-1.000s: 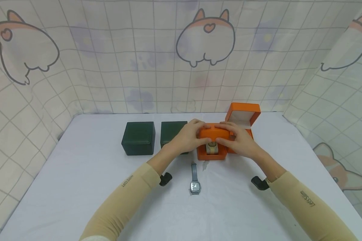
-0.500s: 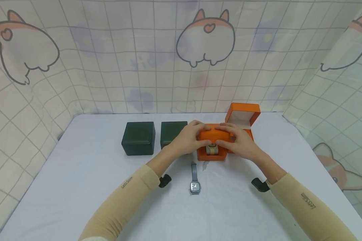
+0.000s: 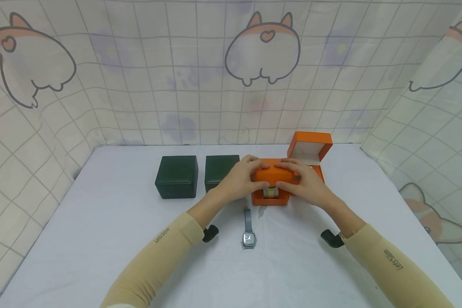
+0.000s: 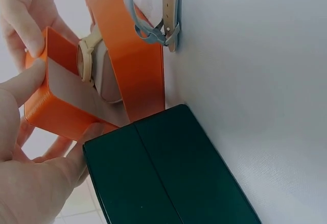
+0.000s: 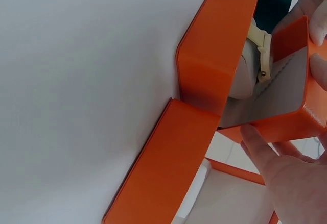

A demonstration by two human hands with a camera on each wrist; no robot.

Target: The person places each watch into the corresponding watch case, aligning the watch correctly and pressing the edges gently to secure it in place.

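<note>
Both hands hold the lid (image 3: 273,175) of an orange watch box, left hand (image 3: 236,177) at its left side and right hand (image 3: 309,182) at its right. Each thumb lies at the lid's front edge, with the fingers over the top. The lid is tilted partway down over the box base (image 3: 271,202). Inside, a gold-coloured watch (image 4: 87,55) sits wrapped on a pale cushion (image 4: 107,78). In the head view only the lower band shows below the lid. Pale lining shows within the lid in both wrist views.
A second orange box (image 3: 309,137) stands with its lid raised, against the first one's right side. Two closed green boxes (image 3: 177,171) stand to the left, the nearer one close by the left hand. A grey-blue watch (image 3: 249,239) lies in front on the white table (image 3: 285,265).
The lid has tipped slightly further down and forward, covering more of the gold-coloured watch. Both hands have moved with it a little; the other boxes and the grey-blue watch stay put.
</note>
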